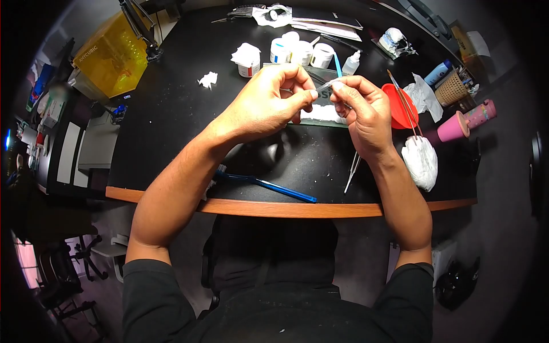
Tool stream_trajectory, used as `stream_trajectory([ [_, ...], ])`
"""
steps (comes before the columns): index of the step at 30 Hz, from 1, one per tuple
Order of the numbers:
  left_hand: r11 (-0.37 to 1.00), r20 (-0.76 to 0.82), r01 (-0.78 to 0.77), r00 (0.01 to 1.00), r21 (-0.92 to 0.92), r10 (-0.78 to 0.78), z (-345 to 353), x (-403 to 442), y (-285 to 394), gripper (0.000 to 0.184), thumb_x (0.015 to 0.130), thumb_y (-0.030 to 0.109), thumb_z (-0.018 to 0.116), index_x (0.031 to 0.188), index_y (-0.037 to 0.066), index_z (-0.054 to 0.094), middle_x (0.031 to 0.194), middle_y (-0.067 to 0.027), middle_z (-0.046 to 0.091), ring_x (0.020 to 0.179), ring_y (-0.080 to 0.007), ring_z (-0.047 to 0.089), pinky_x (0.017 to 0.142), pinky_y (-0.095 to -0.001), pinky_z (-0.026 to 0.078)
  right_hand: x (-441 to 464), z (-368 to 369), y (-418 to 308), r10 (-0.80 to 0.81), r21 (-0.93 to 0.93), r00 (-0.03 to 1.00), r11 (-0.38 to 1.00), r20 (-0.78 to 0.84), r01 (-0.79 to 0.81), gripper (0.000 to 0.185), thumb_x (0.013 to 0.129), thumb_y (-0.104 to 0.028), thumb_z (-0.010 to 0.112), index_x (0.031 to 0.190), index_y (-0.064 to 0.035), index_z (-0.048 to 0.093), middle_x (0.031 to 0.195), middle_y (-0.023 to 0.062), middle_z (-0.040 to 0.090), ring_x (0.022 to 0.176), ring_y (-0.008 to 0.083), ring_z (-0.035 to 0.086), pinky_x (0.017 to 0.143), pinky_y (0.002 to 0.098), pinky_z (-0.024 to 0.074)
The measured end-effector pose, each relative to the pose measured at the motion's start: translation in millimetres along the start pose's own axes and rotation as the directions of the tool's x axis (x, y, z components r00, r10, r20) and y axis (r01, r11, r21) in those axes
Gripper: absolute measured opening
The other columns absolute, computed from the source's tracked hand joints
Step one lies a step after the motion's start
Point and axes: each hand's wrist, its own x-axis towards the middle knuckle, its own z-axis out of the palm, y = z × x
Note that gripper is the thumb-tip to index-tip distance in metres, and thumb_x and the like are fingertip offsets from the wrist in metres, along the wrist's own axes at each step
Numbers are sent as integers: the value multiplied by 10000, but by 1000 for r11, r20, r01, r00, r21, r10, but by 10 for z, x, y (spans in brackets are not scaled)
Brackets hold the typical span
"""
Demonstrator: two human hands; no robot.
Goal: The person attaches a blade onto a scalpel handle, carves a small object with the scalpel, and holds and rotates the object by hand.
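My left hand (271, 97) is closed in a pinch above the desk, thumb against fingertip. What it grips, if anything, is too small to make out. Facing it, my right hand (366, 111) pinches a small, thin, whitish piece (324, 86) that points toward the left fingertips. A light-blue stick (337, 64) rises just behind the right fingertips; whether that hand holds it I cannot tell. Below both hands lies a glass slab (297, 122) bearing a strip of white material (320, 114), partly hidden by the fingers.
Several white jars (301, 54) and a dropper bottle (351, 62) stand behind the hands. A blue toothbrush (274, 187) and metal tweezers (353, 171) lie near the front edge. At right are a red bowl (398, 108), a white bundle (420, 163) and a pink cup (453, 127).
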Motion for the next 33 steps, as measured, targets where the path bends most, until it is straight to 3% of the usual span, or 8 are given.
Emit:
stream_trajectory([
  [19,1000,9,14,1000,-21,-14,-43,-11,14,196,983,136,759,1103,25,653,830,-6,699,688,-47,639,561,-193,471,-8,5,-9,-42,-22,999,999,-5,42,98,987,-96,727,996,-1,746,815,24,696,688,59,560,652,216,443],
  [22,1000,5,7,1000,-18,-7,-39,-10,17,212,982,135,763,1120,18,653,835,-15,703,691,-52,651,559,-192,473,-14,-33,-21,-14,-36,999,999,33,15,109,1003,-107,711,1033,-4,730,876,27,684,804,74,586,739,236,432],
  [33,999,-3,-3,1000,-43,3,-38,-13,34,240,975,129,779,1141,11,654,913,-52,725,678,-89,692,533,-194,475,9,-81,5,18,7,999,1000,47,-19,113,1008,-116,702,1029,-8,730,865,21,674,801,75,581,740,237,430],
])
